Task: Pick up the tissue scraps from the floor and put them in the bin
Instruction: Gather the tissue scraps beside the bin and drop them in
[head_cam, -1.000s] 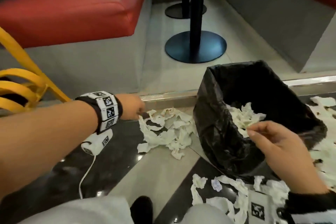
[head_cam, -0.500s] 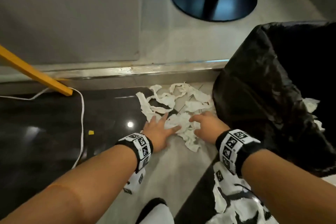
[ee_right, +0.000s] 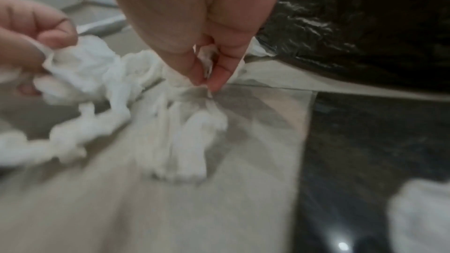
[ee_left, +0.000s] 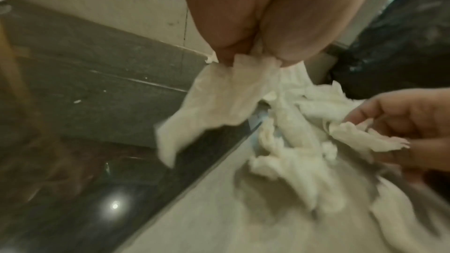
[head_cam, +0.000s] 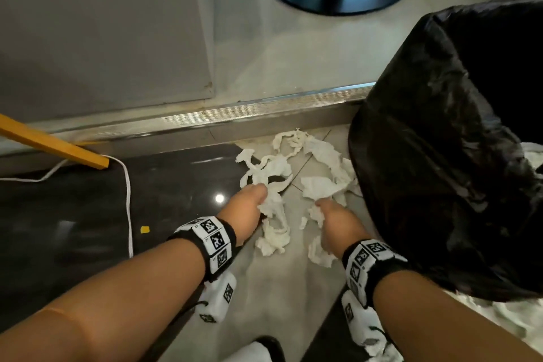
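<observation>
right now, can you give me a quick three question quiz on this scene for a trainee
1. True or false: both hands grip tissue scraps.
2. Which side of the scrap pile is the black bin bag on: A the person's left, B the person's right, C behind the yellow chair leg?
3. What white thing runs across the dark floor tile past the yellow chair leg?

Key
1. True: left hand and right hand each hold tissue scraps.
2. B: black bin bag.
3. A white cable, by the yellow chair leg.
</observation>
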